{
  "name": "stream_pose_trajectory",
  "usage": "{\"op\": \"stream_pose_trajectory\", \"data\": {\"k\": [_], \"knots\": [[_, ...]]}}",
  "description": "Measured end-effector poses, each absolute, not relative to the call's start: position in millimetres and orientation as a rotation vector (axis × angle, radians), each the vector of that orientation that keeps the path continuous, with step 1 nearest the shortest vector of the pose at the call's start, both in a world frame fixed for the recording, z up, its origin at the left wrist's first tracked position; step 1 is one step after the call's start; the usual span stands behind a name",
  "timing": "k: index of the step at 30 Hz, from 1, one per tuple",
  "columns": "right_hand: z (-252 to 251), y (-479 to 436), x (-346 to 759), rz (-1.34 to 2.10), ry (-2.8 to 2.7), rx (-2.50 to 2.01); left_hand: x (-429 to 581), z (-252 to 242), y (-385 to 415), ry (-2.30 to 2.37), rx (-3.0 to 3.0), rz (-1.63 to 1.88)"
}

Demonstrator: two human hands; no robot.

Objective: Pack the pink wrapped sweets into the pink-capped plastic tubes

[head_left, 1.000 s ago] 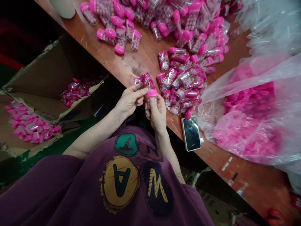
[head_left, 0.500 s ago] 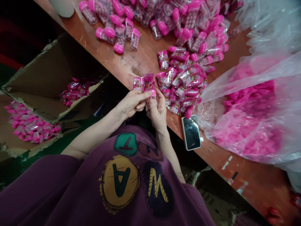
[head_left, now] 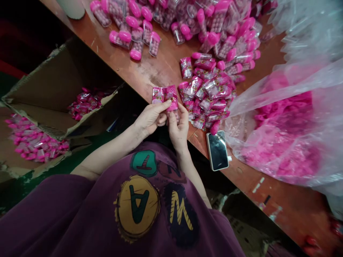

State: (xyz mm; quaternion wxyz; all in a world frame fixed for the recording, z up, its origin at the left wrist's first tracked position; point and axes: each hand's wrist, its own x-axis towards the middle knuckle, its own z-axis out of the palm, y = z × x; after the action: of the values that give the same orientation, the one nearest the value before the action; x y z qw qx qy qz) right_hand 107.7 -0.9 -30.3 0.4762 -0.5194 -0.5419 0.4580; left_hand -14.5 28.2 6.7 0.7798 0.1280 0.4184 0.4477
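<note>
Over the table edge, my right hand (head_left: 179, 130) is closed round a small clear candy bottle (head_left: 175, 113) full of pink balls. A glossy pink printed wrapper (head_left: 170, 93) lies at the bottle's capped end and seems to cover the cap. My left hand (head_left: 151, 116) pinches that wrapper, thumb on top, its other fingers curled beneath and partly hidden. Just beyond the left fingers, another pink printed wrapper (head_left: 158, 94) lies on the table edge. To the right of my hands is a heap of wrapped bottles (head_left: 211, 92).
Unwrapped pink-capped bottles (head_left: 154, 43) are piled at the back of the brown table (head_left: 139, 75). A phone (head_left: 218, 150) lies at its front edge, near a clear bag of pink pieces (head_left: 289, 142). Cardboard boxes (head_left: 34, 85) with pink packets stand at left.
The pink cap, bare under my left thumb before, now appears covered by the wrapper. The wrapper has come down towards the bottle, and my right hand has shifted slightly.
</note>
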Motion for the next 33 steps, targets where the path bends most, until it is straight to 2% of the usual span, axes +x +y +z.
{"op": "stream_pose_trajectory", "data": {"k": [3, 8, 12, 21, 27, 33], "knots": [[-29.7, -2.9, 101.3, 1.151, -1.156, -1.317, -8.5, 3.5, 22.3, 0.942, 0.256, 1.002], [-22.7, -1.9, 100.3, 1.49, -0.87, -1.235, -10.5, 2.3, 17.8, 0.954, 0.337, 0.96], [-21.3, -3.3, 108.5, 1.585, -0.917, -1.124, -18.1, 5.8, 23.1, 0.989, 0.366, 0.998], [-21.8, -4.0, 123.6, 1.579, -1.059, -1.082, -34.0, 5.5, 27.6, 0.978, 0.472, 0.875], [-28.9, -7.4, 114.6, 1.512, -1.11, -1.136, -27.3, -0.8, 29.1, 0.911, 0.342, 0.923], [-34.0, -9.8, 109.4, 1.246, -1.199, -1.2, -11.9, -6.1, 20.0, 0.89, 0.311, 0.94]]}}
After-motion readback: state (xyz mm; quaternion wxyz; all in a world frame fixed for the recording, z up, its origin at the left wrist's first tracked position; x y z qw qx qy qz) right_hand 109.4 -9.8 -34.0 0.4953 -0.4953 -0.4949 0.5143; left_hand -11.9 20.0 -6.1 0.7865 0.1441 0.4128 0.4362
